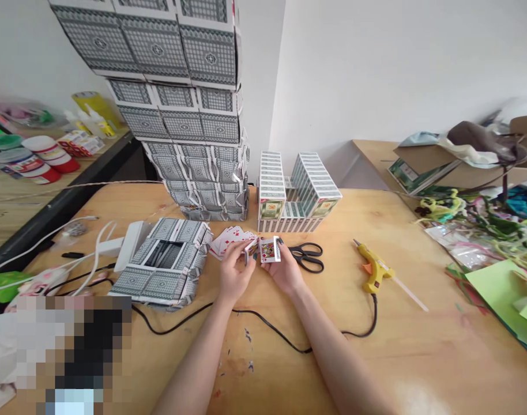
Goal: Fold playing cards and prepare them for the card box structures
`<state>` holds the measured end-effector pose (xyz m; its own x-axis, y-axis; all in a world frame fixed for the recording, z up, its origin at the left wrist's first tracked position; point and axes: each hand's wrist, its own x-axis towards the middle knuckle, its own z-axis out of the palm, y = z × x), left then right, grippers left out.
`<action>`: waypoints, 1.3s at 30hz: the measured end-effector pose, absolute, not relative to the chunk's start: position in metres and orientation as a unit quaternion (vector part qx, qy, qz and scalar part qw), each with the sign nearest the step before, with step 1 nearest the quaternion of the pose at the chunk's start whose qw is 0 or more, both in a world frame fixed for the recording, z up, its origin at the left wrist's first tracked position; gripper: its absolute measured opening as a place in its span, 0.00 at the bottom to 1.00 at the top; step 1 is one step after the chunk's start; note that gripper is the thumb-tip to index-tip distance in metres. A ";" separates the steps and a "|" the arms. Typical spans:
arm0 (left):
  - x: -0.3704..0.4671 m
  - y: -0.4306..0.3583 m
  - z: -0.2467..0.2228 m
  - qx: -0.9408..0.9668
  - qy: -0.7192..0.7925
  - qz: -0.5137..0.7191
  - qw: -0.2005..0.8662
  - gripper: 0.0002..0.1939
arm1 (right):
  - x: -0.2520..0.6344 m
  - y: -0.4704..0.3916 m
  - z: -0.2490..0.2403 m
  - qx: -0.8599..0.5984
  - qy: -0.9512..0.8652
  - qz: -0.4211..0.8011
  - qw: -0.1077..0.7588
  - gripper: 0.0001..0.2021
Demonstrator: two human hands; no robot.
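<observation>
Between both hands (259, 262), playing cards (268, 250).

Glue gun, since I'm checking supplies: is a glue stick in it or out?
In: a pale glue stick juts from the back of the yellow glue gun.

Bench (324, 300): light brown wood;
Far edge: tall card tower (198, 124); little card boxes (271, 184);
Toward left edge: card block (149, 280) with a hole;
Middle: fanned cards (229, 238); black scissors (312, 266);
Toward right edge: yellow glue gun (376, 267); green paper (501, 294)
</observation>
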<state>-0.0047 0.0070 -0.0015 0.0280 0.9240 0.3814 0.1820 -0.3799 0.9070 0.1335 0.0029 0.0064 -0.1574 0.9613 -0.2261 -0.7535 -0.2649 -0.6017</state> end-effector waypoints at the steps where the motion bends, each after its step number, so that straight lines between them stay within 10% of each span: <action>1: -0.005 0.006 -0.001 0.653 0.424 0.524 0.346 0.19 | 0.134 0.003 0.006 -0.291 -0.181 0.736 0.584 0.15; 39: 0.000 0.003 -0.013 0.777 0.432 0.384 0.251 0.35 | 0.123 0.002 -0.004 -0.451 -0.291 0.589 0.604 0.13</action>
<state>-0.0002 0.0030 -0.0130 0.3319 0.8632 0.3804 0.4774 -0.5015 0.7215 0.1230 0.0020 -0.0039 0.1363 0.9741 -0.1802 -0.4504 -0.1011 -0.8871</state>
